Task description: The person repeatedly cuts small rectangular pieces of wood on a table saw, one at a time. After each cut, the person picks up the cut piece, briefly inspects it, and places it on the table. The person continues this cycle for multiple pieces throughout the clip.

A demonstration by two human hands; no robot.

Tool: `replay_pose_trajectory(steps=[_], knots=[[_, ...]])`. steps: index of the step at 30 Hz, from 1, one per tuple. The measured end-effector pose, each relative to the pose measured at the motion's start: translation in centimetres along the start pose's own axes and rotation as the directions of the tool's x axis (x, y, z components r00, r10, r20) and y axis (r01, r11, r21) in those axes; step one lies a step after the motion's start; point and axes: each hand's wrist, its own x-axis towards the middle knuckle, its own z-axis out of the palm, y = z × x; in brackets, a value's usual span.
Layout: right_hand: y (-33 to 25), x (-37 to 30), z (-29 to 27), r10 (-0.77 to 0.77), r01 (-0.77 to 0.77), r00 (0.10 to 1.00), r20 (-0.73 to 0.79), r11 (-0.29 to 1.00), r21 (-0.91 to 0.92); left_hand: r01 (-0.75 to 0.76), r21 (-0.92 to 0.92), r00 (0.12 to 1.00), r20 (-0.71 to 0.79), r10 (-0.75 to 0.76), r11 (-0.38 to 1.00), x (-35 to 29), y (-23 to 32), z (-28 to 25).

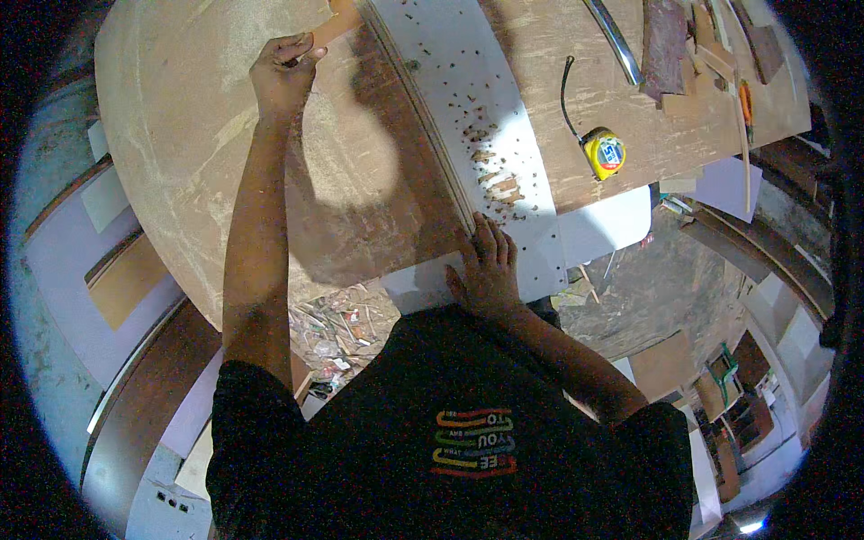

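Head view, looking down over the bench. Left hand is stretched far out, fingers pinched on the near end of a thin brown wood strip that runs toward the top edge of the frame; the grip looks closed on it, though the fingertips are small and partly shadowed, so the exact hold is uncertain. Right hand lies flat, fingers spread and released, pressing down on the near end of a white panel; it holds nothing. The white panel runs diagonally from the top of the frame down to the near bench edge, just beside a large brown board on its left; the two meet along a long seam with a thin raised edge. The strip sits at the far end of that seam, above the left hand. Brown wood chips are scattered over the white panel, thickest just beyond the right hand's fingertips. The person's shadow falls across the brown board between the two hands. To the right, well apart from both hands, a yellow tape measure with a black cord lies on the bench. Farther back are a curved metal bar, a dark brown sheet scrap and an orange-handled tool. Below the bench edge, between the left forearm and the torso, a pile of wood offcuts lies on the floor.
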Motion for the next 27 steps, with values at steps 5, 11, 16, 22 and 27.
replay_pose_trajectory(steps=[5, 11, 16, 22, 27], knots=[[0.0, 0.1, -0.2, 0.015, -0.016, 0.999, 0.049, 1.000, 0.003, -0.021, -0.065, 1.000, 0.015, 0.022, 0.998, 0.6, -1.0, 0.0], [-0.1, 0.1, -0.3, -0.006, 0.006, 1.000, 0.005, 1.000, 0.020, -0.073, 0.026, 0.997, 0.023, 0.073, 0.997, 0.8, -0.3, -0.3], [-0.1, 0.1, -0.2, -0.009, 0.009, 1.000, -0.007, 1.000, 0.007, -0.063, 0.127, 0.998, 0.032, 0.059, 0.990, 0.9, 0.5, -0.4], [-0.1, 0.0, -0.1, 0.000, 0.000, 1.000, -0.007, 1.000, 0.005, -0.042, 0.064, 0.999, 0.022, 0.040, 0.997, 0.9, 0.4, -0.4], [-0.1, 0.1, -0.1, -0.010, 0.009, 1.000, -0.021, 1.000, -0.017, -0.003, 0.037, 1.000, 0.013, 0.002, 0.999, 1.1, -0.1, -0.2]])
